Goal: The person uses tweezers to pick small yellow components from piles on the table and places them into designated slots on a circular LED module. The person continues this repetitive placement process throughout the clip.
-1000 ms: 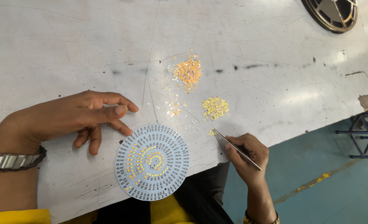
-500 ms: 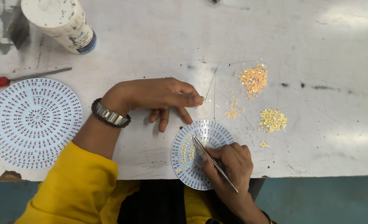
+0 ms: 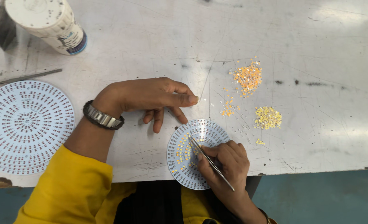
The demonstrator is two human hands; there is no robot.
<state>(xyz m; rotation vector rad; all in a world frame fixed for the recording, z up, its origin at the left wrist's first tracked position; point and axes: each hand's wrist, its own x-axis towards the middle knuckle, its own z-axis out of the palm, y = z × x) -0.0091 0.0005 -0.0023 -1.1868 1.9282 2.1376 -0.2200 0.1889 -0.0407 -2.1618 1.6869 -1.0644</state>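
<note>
At the near edge of the white, scuffed table [image 3: 308,37], a small round circuit board [image 3: 211,130] lies flat, its lower rim overhanging the table edge slightly. The board is pale blue-white with rings of pads, several of them already carrying small yellow parts near the centre. The right hand [image 3: 225,164] rests on the lower right part of this board and is closed around a pair of metal tweezers [image 3: 211,161], held like a pen; the tip points up and left and sits over the inner rings of the board. Whether the tip carries a part cannot be told.

The left hand [image 3: 150,97] lies palm down on the table just above and left of the small board, holding nothing. Its fingers are loosely curled, with the fingertips close to the board's upper left rim; contact with the rim cannot be confirmed. A metal wristwatch [image 3: 103,116] sits on that wrist, and a yellow sleeve [image 3: 67,186] covers the forearm.

Right of the hands, three loose heaps of tiny parts lie on the table: an orange heap [image 3: 247,76] farthest off, a smaller scatter [image 3: 227,107] nearer the board, and a yellow heap [image 3: 268,117] to the right. At far left lies a larger round circuit board [image 3: 24,126], with a red-handled screwdriver [image 3: 22,79] above it and a white cylindrical container [image 3: 47,23] at the top corner.
</note>
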